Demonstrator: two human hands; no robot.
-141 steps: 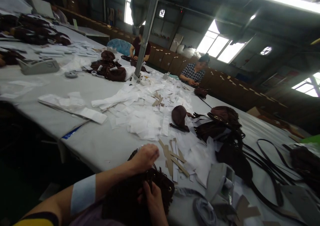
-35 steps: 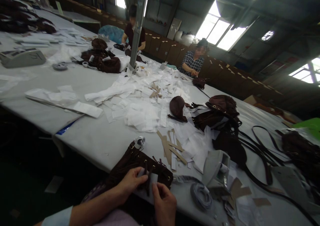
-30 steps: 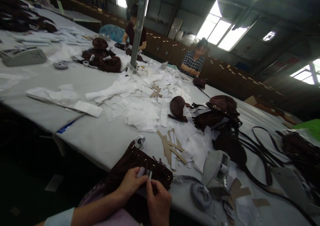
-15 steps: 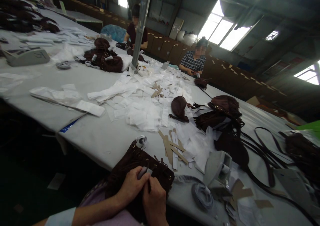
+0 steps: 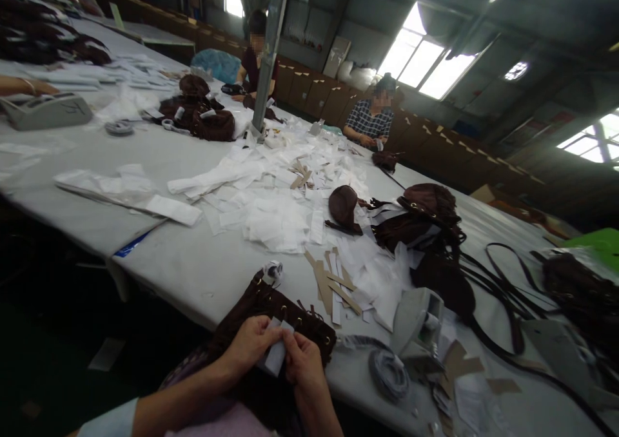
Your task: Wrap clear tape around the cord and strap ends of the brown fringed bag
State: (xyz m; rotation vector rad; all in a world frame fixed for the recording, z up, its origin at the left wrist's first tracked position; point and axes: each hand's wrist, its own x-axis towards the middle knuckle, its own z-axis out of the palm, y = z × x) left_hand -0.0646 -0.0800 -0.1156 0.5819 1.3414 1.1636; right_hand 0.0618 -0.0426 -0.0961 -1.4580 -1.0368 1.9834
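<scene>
A dark brown fringed bag [image 5: 236, 311] with metal eyelets along its top lies at the table's front edge, partly over my lap. Above it, my left hand [image 5: 249, 345] and my right hand [image 5: 304, 358] are close together, fingers pinched. Between them is a pale grey-white strip [image 5: 275, 359], gripped at its upper part by both hands. Whether a cord of the bag runs inside the strip, I cannot tell. A small bundle wrapped in clear plastic [image 5: 273, 271] sits at the bag's upper left corner. Another wrapped strap [image 5: 355, 342] extends from its right corner.
White paper sheets [image 5: 275, 221] and brown card strips [image 5: 319, 282] litter the table. On the right stand a grey tape dispenser [image 5: 418, 321], a coiled wrapped strap [image 5: 388, 374] and brown bags [image 5: 428, 202]. A metal post [image 5: 271, 50] rises mid-table. Two co-workers sit beyond; another person's hand [image 5: 43, 87] touches a dispenser.
My hands have shifted slightly, and more of the pale strip now shows between them, hanging down. Another person's hand has come in at the far left, over the dispenser there.
</scene>
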